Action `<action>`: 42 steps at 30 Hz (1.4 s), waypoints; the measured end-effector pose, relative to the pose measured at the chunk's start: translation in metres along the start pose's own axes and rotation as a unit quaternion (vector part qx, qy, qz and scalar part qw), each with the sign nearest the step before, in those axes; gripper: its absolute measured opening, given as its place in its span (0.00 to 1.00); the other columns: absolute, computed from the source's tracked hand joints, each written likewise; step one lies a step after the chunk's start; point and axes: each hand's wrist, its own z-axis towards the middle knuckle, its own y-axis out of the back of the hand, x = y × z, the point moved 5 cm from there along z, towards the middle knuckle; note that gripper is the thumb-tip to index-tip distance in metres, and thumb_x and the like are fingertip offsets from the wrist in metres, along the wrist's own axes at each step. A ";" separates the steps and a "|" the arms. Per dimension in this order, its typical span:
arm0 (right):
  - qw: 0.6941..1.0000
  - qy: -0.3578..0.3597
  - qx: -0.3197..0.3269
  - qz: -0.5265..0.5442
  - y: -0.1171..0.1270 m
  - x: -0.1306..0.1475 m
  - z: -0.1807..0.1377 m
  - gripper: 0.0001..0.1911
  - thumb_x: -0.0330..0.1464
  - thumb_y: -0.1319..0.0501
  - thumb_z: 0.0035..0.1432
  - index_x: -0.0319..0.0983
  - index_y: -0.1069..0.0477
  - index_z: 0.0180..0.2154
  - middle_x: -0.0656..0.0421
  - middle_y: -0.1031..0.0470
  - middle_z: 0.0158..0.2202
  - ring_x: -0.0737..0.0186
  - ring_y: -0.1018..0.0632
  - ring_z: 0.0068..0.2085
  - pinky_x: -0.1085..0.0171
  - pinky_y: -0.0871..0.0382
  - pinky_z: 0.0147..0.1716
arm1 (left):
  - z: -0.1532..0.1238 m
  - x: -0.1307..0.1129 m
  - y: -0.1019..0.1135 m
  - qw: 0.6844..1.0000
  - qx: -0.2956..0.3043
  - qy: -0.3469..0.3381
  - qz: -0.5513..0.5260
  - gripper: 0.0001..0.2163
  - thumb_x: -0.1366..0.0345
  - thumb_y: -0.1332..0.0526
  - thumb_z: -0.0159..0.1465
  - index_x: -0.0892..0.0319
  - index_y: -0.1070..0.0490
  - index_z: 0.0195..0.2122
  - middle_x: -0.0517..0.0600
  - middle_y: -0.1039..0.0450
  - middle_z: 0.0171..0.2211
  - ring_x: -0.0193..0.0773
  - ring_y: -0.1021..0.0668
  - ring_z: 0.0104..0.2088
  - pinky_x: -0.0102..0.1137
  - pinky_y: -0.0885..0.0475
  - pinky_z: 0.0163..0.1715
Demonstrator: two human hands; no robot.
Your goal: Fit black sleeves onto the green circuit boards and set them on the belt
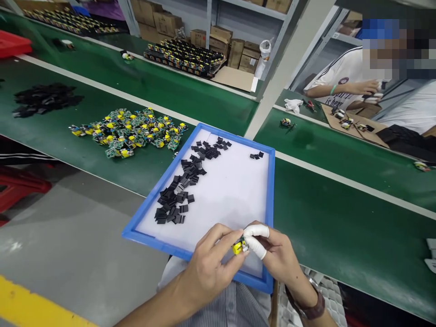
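Note:
A small circuit board with a yellow part [237, 247] is pinched between my two hands, above the near right side of a blue-rimmed white tray [235, 190]. My left hand [214, 261] grips its left side with thumb and fingers. White finger covers sit on the thumb and a fingertip of my right hand [272, 247], which closes on the board's right side. Part of the board is hidden by my fingers. Many small black plastic pieces [175, 200] lie along the tray's left side, and a few black pieces [257, 155] lie in its far right corner.
Left of the tray, a heap of circuit boards [132, 129] and a pile of black parts [46, 97] lie on the green bench [323, 209]. A post [275, 86] rises behind the tray. Across the bench, a person [354, 86] handles small parts.

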 end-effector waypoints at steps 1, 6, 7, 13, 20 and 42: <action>1.000 0.010 -0.003 -0.011 0.000 0.001 0.000 0.05 0.29 0.37 0.67 0.42 0.22 0.42 0.59 0.23 0.35 0.63 0.22 0.35 0.66 0.27 0.36 | 0.000 0.000 0.000 1.000 -0.002 0.004 -0.002 0.20 0.75 0.35 0.64 0.58 0.29 0.58 0.52 0.29 0.39 0.38 0.22 0.38 0.34 0.22 0.37; 0.997 0.043 0.001 -0.063 0.003 0.008 -0.004 0.09 0.27 0.37 0.67 0.44 0.21 0.46 0.58 0.20 0.38 0.60 0.20 0.37 0.64 0.26 0.37 | 0.001 0.001 -0.001 1.000 -0.017 0.010 -0.012 0.21 0.74 0.35 0.65 0.57 0.30 0.59 0.51 0.29 0.39 0.37 0.22 0.37 0.33 0.22 0.37; 0.996 0.044 0.003 -0.075 0.003 0.009 -0.004 0.09 0.28 0.37 0.67 0.44 0.21 0.46 0.57 0.20 0.39 0.59 0.20 0.38 0.63 0.26 0.38 | 0.001 0.001 -0.001 1.000 -0.017 0.010 -0.012 0.21 0.73 0.35 0.66 0.56 0.30 0.60 0.51 0.29 0.40 0.37 0.22 0.38 0.34 0.22 0.37; 0.997 -0.038 -0.063 -0.003 0.005 -0.004 -0.008 0.10 0.39 0.34 0.65 0.41 0.21 0.44 0.54 0.19 0.36 0.57 0.18 0.35 0.62 0.20 0.37 | 0.002 -0.001 -0.001 0.999 -0.020 -0.001 -0.026 0.22 0.74 0.34 0.65 0.55 0.30 0.60 0.52 0.28 0.41 0.38 0.21 0.39 0.33 0.21 0.38; 0.995 -0.034 -0.070 0.054 0.005 -0.005 -0.012 0.06 0.32 0.28 0.59 0.42 0.20 0.39 0.58 0.18 0.35 0.60 0.18 0.34 0.66 0.21 0.36 | -0.002 0.001 -0.004 0.999 0.012 -0.005 -0.049 0.24 0.75 0.34 0.65 0.55 0.30 0.61 0.52 0.29 0.42 0.38 0.22 0.41 0.34 0.22 0.41; 0.994 -0.019 -0.077 -0.080 0.001 0.005 -0.034 0.18 0.29 0.33 0.64 0.49 0.24 0.54 0.56 0.22 0.46 0.56 0.20 0.45 0.60 0.24 0.48 | -0.004 0.001 -0.005 1.000 0.005 -0.019 0.015 0.26 0.82 0.43 0.68 0.57 0.34 0.65 0.57 0.33 0.54 0.38 0.23 0.51 0.33 0.23 0.50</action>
